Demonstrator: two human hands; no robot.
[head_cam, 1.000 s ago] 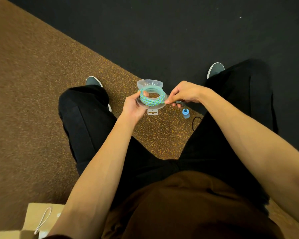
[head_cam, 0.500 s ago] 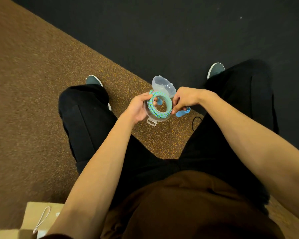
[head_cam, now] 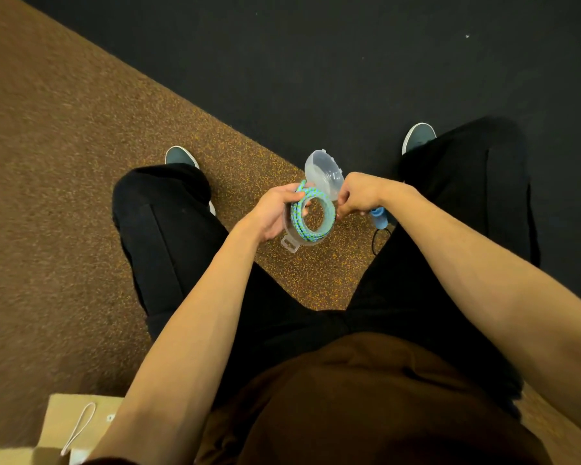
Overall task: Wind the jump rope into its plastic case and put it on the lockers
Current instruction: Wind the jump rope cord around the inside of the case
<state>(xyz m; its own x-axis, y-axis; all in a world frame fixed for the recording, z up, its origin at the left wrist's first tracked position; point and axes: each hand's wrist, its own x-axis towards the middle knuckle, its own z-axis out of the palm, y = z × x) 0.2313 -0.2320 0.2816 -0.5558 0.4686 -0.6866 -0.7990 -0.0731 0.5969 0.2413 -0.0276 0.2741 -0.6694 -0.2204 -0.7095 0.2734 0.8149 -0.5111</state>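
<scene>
My left hand grips the round clear plastic case from its left side, tilted on edge. The case's hinged lid stands open above it. A green-and-blue jump rope lies coiled in rings around the case's hub. My right hand pinches the rope at the coil's right edge, fingers closed. A blue rope handle sticks out below that hand, with a thin dark cord hanging under it.
I stand on a brown speckled floor that meets a black mat along a diagonal line. Both shoes and black trousers are below my hands. A paper bag with a white cord handle sits at the lower left.
The case has tipped from lying flat to standing on edge, and its lid swung up to the right. My right hand moved in close against the coil, bringing the blue handle up with it.
</scene>
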